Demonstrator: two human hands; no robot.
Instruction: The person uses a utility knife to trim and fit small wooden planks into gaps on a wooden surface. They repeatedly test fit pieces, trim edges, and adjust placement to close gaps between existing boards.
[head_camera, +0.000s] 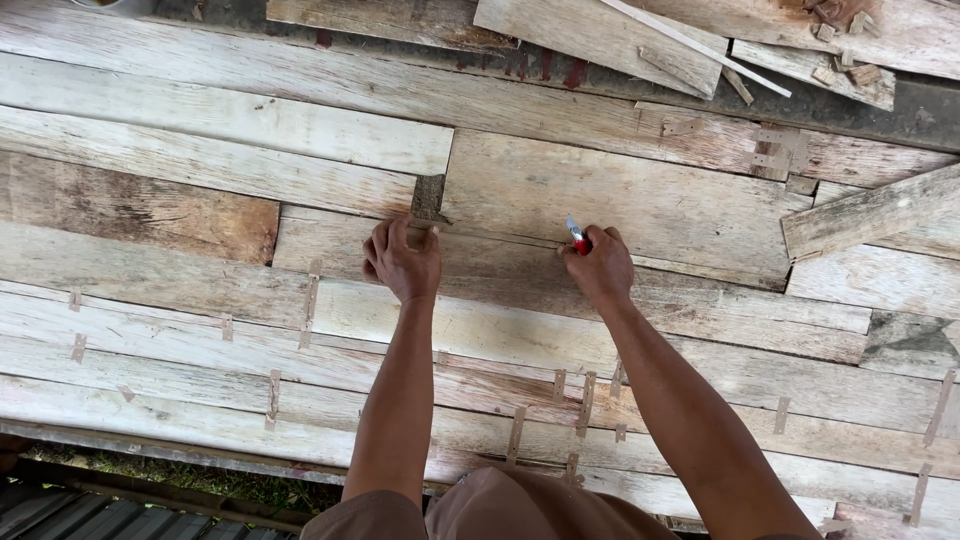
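Left hand (402, 260): fingers bent, pressing the wood sheet (620, 205) near its gap | right hand (598, 265): fist closed on red cutter (576, 236) | keep your blade along the seam, press flat.

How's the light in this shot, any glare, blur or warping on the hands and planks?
Head view: soft, even daylight, no glare and only faint shadows under the left hand and right hand; both sharp, as is the red tool; the planks bow slightly toward the frame edges, a wide-lens effect.
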